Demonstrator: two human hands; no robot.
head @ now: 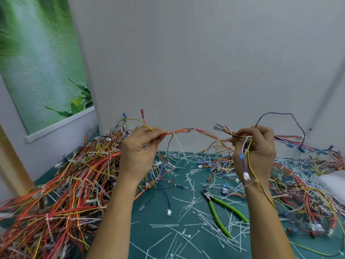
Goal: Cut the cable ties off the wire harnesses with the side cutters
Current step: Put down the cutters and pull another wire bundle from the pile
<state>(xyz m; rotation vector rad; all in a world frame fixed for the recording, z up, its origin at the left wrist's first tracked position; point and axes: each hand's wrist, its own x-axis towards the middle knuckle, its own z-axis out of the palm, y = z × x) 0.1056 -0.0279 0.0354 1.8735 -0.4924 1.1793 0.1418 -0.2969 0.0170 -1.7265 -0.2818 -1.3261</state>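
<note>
A wire harness (188, 131) of red, yellow and black wires is stretched in the air between my two hands. My left hand (138, 148) grips its left end. My right hand (255, 146) pinches its right end, with a few connector leads hanging down over the wrist. A white cable tie (179, 144) is still wrapped round the harness just right of my left hand, its tail hanging down. The green-handled side cutters (222, 212) lie on the teal mat (160, 232) between my forearms, jaws pointing away from me, held by neither hand.
A big heap of tied harnesses (56, 193) covers the left side. Loose wires (306, 187) pile up on the right. Cut white cable ties (188, 208) litter the mat. A white wall stands close behind, and a green poster (41, 58) hangs at the left.
</note>
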